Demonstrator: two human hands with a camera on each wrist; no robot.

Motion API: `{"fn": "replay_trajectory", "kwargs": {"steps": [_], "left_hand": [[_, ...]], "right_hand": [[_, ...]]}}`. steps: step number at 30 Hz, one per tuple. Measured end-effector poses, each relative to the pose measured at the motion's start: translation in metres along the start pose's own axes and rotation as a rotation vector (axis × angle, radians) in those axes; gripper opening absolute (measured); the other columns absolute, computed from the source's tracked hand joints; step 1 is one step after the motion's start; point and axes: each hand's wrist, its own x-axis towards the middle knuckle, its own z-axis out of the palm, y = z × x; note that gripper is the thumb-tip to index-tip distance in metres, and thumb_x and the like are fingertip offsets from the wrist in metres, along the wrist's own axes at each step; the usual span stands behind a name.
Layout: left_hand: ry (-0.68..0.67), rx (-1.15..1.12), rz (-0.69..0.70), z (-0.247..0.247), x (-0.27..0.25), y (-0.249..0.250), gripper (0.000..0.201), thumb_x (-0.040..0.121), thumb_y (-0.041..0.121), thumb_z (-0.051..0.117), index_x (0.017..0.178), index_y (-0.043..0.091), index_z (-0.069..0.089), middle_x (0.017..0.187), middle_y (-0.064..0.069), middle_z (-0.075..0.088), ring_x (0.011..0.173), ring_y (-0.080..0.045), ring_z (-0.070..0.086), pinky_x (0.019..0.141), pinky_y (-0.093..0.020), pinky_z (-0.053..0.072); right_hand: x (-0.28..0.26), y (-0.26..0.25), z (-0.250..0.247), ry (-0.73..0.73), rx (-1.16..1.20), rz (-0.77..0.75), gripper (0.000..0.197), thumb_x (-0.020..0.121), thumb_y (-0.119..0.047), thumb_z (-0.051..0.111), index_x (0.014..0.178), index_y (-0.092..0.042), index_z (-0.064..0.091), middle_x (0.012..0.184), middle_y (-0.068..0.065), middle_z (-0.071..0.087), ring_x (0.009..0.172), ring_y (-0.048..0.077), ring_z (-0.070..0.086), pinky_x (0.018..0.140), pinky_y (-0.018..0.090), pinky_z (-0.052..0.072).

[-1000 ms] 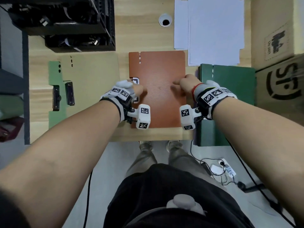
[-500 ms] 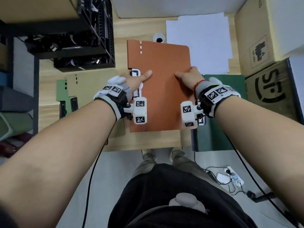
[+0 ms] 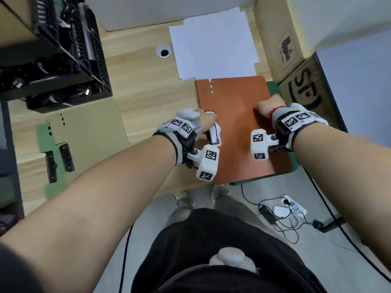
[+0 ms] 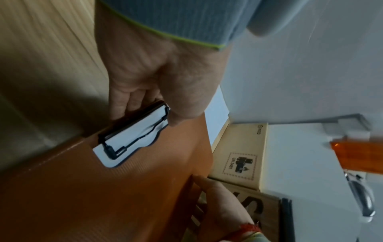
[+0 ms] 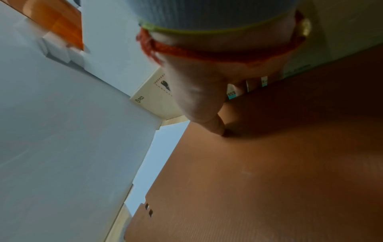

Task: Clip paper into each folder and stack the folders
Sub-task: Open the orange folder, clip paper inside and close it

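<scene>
A closed orange folder [image 3: 239, 123] lies tilted at the table's right front, over a dark green folder [image 3: 293, 163] whose edges show beyond it. My left hand [image 3: 206, 122] grips its left edge beside the clip window [image 3: 214, 132]. In the left wrist view the thumb [image 4: 184, 108] lies on top of the orange folder [image 4: 103, 188] and the fingers [image 4: 124, 98] curl under the edge by the black clip [image 4: 132, 134]. My right hand [image 3: 265, 105] holds the right edge. Its thumb [image 5: 207, 113] presses on the cover [image 5: 269, 172], with the fingers below.
A stack of white paper [image 3: 213, 43] lies behind the orange folder. An open tan folder [image 3: 88, 123] over a green one [image 3: 44, 142], with black clips [image 3: 66, 157], lies at the left. A black crate [image 3: 53, 49] stands back left, cardboard boxes [image 3: 281, 39] at the right.
The orange folder has moved from the table's middle to the right, onto the green folder. Both hands went with it and now grip its side edges instead of pressing on top.
</scene>
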Motion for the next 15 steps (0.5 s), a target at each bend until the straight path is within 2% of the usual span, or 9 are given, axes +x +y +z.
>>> {"fn": "replay_trajectory", "kwargs": {"steps": [2, 5, 7, 8, 10, 13, 15], "left_hand": [[-0.020, 0.032, -0.032, 0.015, 0.008, -0.001, 0.011, 0.093, 0.017, 0.056, 0.101, 0.010, 0.052, 0.113, -0.015, 0.064, 0.100, -0.030, 0.067, 0.081, -0.047, 0.060], [0.028, 0.066, -0.153, 0.033, 0.007, 0.007, 0.014, 0.095, 0.018, 0.056, 0.095, 0.005, 0.052, 0.098, -0.012, 0.060, 0.083, -0.024, 0.063, 0.064, -0.037, 0.058], [0.042, 0.099, -0.152, 0.041, 0.006, 0.013, 0.020, 0.097, 0.020, 0.055, 0.105, 0.002, 0.055, 0.095, -0.013, 0.060, 0.090, -0.026, 0.066, 0.073, -0.036, 0.059], [0.025, 0.125, -0.137, 0.045, 0.007, 0.016, 0.025, 0.097, 0.021, 0.054, 0.112, 0.001, 0.056, 0.096, -0.013, 0.062, 0.092, -0.026, 0.067, 0.079, -0.037, 0.059], [-0.039, 0.188, -0.107, 0.048, 0.008, 0.017, 0.031, 0.097, 0.020, 0.053, 0.121, 0.001, 0.057, 0.096, -0.010, 0.063, 0.084, -0.023, 0.066, 0.084, -0.036, 0.057], [-0.056, 0.262, -0.081, 0.049, 0.008, 0.021, 0.033, 0.097, 0.021, 0.053, 0.124, 0.002, 0.057, 0.109, -0.012, 0.068, 0.068, -0.018, 0.059, 0.080, -0.035, 0.056], [-0.055, 0.319, -0.066, 0.045, 0.009, 0.021, 0.033, 0.097, 0.023, 0.054, 0.122, 0.002, 0.058, 0.120, -0.015, 0.066, 0.063, -0.016, 0.057, 0.070, -0.032, 0.054]], "right_hand": [[0.004, 0.012, 0.001, 0.060, -0.083, 0.056, 0.059, 0.089, -0.028, 0.063, 0.139, -0.005, 0.043, 0.141, 0.018, 0.046, 0.127, 0.034, 0.047, 0.095, 0.034, 0.040], [0.006, 0.022, 0.004, 0.092, -0.187, 0.073, 0.066, 0.087, -0.034, 0.061, 0.144, -0.013, 0.036, 0.147, 0.017, 0.032, 0.131, 0.037, 0.039, 0.108, 0.040, 0.034], [0.008, 0.023, 0.004, 0.072, -0.178, 0.037, 0.065, 0.088, -0.032, 0.061, 0.145, -0.014, 0.034, 0.148, 0.016, 0.028, 0.133, 0.037, 0.037, 0.111, 0.040, 0.031], [0.012, 0.025, 0.004, 0.057, -0.171, 0.022, 0.064, 0.089, -0.030, 0.061, 0.145, -0.014, 0.035, 0.149, 0.015, 0.027, 0.133, 0.036, 0.037, 0.112, 0.039, 0.030], [0.016, 0.026, 0.002, 0.032, -0.160, 0.003, 0.062, 0.089, -0.029, 0.061, 0.143, -0.013, 0.035, 0.149, 0.015, 0.026, 0.133, 0.035, 0.037, 0.111, 0.039, 0.031], [0.020, 0.021, -0.003, 0.015, -0.151, -0.025, 0.061, 0.090, -0.027, 0.061, 0.144, -0.011, 0.035, 0.149, 0.014, 0.026, 0.131, 0.034, 0.039, 0.108, 0.036, 0.034], [0.020, 0.018, -0.004, 0.017, -0.156, -0.028, 0.062, 0.090, -0.027, 0.061, 0.144, -0.011, 0.035, 0.149, 0.014, 0.026, 0.130, 0.035, 0.040, 0.106, 0.036, 0.035]]}}
